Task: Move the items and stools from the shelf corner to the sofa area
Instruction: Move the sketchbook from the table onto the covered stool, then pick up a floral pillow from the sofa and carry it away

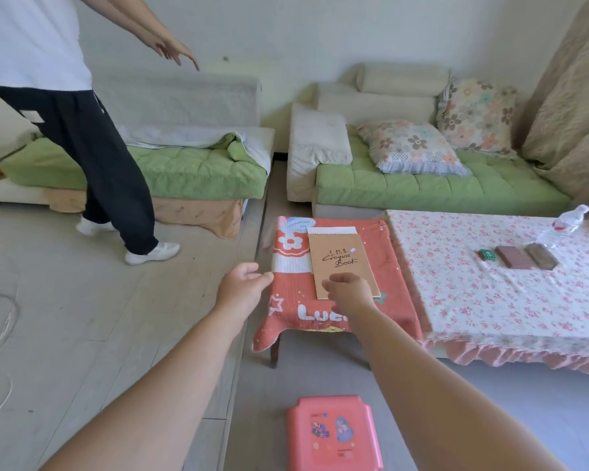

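Item: sketchbook (342, 261), tan card cover, hand-lettered "Croquis Book", pale binding strip along its far edge. Location: lying flat on a small stool (276, 351) draped in a coral printed cloth (293, 266), which stands against the low surface (456, 300) in the sofa area, near the green-cushioned sofa (439, 188).

Right hand (349, 292): over the near edge of the sketchbook, fingers (330, 283) curled loosely, slightly apart, closed on nothing; whether they touch the cover cannot be told.

Left hand (244, 283): at the near left corner of the cloth, fingers bent and parted, holding nothing clearly; contact with the cloth cannot be told.

Handling, judged: sketchbook light and fairly stiff, though a thin card cover will bend if pinched at one corner. Best taken along the near edge or a long side, thumb on top, fingers beneath. The cloth is soft and loose, likely to slip or bunch under it; slide the book toward the stool edge to get under it.

Second item: pink plastic stool (335, 433), square top with stickers, on the floor just this side of the draped one. Judged light, rigid, smooth; grip at the rim.

Also present: plastic water bottle (563, 226) and small flat blocks (514, 257) on the floral surface; floral cushions (412, 147) on the sofa; another person (65, 113) standing at left.
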Tool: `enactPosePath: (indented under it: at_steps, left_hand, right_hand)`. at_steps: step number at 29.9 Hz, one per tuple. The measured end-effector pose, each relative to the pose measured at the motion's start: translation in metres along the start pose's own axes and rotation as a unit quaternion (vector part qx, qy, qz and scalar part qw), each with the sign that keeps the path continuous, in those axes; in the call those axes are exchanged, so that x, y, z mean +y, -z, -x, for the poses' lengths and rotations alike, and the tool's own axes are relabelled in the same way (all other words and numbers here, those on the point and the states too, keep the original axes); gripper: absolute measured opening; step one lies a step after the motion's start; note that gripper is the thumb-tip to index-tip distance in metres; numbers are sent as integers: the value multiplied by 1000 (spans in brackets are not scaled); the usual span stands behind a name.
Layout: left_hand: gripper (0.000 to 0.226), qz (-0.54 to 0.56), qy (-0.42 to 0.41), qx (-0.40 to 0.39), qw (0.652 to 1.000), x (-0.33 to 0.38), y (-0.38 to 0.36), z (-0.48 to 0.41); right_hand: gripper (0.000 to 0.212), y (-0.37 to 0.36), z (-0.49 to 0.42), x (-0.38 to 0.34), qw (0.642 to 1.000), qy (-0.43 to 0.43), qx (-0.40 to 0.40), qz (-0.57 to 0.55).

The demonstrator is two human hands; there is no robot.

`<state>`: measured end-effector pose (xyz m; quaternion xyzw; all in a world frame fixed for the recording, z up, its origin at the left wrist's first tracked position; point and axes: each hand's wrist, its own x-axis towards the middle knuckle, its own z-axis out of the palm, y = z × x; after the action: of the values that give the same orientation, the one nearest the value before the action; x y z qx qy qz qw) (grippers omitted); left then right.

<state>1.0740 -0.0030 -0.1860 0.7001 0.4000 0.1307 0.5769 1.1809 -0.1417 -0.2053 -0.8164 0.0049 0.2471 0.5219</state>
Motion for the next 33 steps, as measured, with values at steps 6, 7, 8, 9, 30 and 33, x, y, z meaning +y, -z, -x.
enactPosePath:
  at_steps: [6,7,8,9,30,33]
  left_hand:
    - [47,-12,-15,-36,999,9,4,-67]
    - [48,-14,-21,-37,999,14,6,-88]
    - [48,-18,-25,-39,999,19,9,-100]
    - [48,-19,-29,-37,999,24,11,-117]
    - [35,-53,-82,-227,969,139,4,-460]
    - [35,-70,-78,-259,960,154,18,-519]
  right_hand:
    - [31,-23,-51,-19,999,-20,44,-16]
    - [33,-31,-68,-27,998,-18,51,-23]
    - [35,-35,-76,-33,998,-16,56,-30]
    - [36,-42,-90,-40,997,-13,60,-38]
    - [36,-137,-324,-205,981,-58,181,-27]
    - [37,-166,-355,-235,980,-79,183,1]
